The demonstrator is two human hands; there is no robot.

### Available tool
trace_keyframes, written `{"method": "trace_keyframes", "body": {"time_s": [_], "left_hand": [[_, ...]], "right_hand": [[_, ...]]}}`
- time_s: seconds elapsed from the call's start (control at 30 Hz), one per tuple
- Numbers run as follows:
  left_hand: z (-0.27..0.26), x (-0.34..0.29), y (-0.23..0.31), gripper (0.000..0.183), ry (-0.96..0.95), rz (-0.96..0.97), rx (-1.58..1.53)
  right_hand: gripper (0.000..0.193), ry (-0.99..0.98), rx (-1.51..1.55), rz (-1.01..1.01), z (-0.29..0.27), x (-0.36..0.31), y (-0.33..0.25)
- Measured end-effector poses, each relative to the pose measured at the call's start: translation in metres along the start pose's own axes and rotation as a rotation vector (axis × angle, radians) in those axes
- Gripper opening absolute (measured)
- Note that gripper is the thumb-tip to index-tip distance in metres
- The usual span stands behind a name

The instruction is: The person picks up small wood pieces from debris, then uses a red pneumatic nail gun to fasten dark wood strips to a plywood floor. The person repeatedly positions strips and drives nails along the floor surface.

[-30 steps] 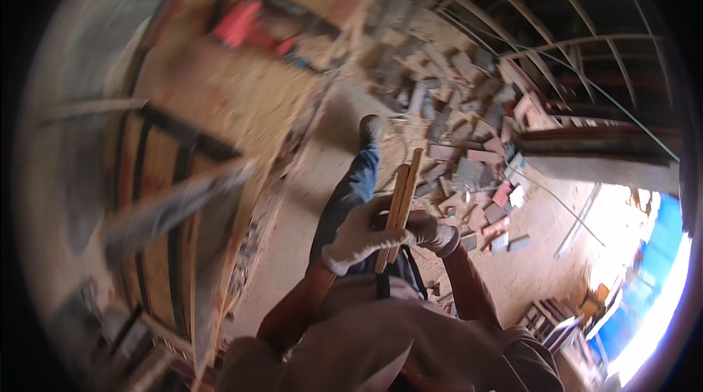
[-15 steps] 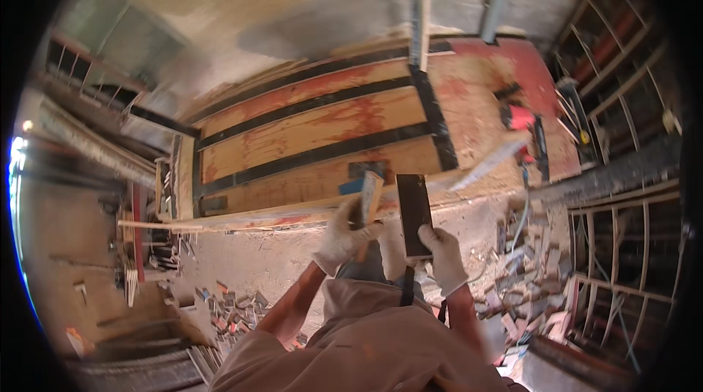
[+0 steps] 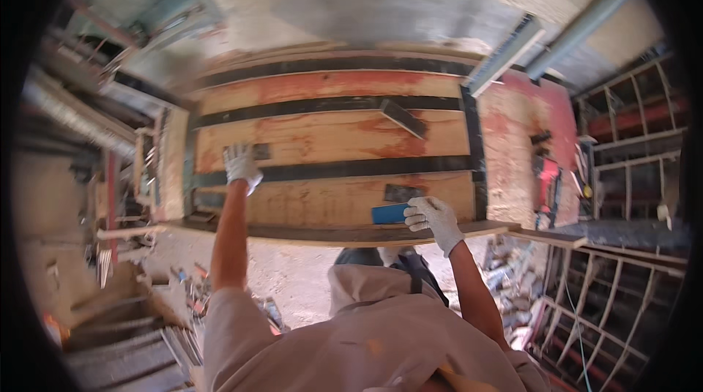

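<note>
My left hand [image 3: 242, 166], in a whitish work glove, reaches over the left part of a wooden panel [image 3: 322, 132] with its fingers spread. Just right of its fingertips lies a small dark block [image 3: 261, 151]. My right hand [image 3: 434, 219], gloved too, has its fingers closed at the right end of a flat blue block [image 3: 389, 214] near the panel's front edge. Right behind that blue piece is a dark block [image 3: 403, 192]. Farther back, another dark block [image 3: 403, 119] lies slantwise, its far end over a black strip.
Black strips [image 3: 329, 169] run along the panel, and a long board [image 3: 329, 235] borders its front. A red tool [image 3: 546, 176] lies on the right end. A light post [image 3: 509, 55] stands at the back right. Wood offcuts [image 3: 505, 282] litter the floor; metal racks [image 3: 622, 297] stand at right.
The two wood pieces I held before my body are out of my hands. A dark block now lies slantwise on the panel. My left hand moved left and forward; my right hand reached the blue block.
</note>
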State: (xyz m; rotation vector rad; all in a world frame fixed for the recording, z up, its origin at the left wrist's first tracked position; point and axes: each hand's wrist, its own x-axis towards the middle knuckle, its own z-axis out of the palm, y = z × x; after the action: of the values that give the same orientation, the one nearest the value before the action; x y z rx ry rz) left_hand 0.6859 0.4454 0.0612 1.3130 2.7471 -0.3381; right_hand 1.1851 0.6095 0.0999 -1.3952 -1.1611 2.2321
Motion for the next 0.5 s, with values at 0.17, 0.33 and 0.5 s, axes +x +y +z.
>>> {"method": "trace_keyframes", "body": {"time_s": [0.17, 0.33, 0.5], "left_hand": [[0.060, 0.026, 0.078, 0.068, 0.072, 0.165, -0.381], [0.093, 0.045, 0.193, 0.057, -0.032, 0.055, -0.739], [0.099, 0.075, 0.265, 0.054, -0.145, -0.178, -1.209]], "right_hand": [[0.022, 0.321, -0.185, -0.056, -0.088, 0.055, -0.033], [0.020, 0.556, -1.036, -0.411, -0.168, 0.157, -0.080], [0.038, 0.398, -1.716, -0.445, -0.219, 0.279, -0.124]]}}
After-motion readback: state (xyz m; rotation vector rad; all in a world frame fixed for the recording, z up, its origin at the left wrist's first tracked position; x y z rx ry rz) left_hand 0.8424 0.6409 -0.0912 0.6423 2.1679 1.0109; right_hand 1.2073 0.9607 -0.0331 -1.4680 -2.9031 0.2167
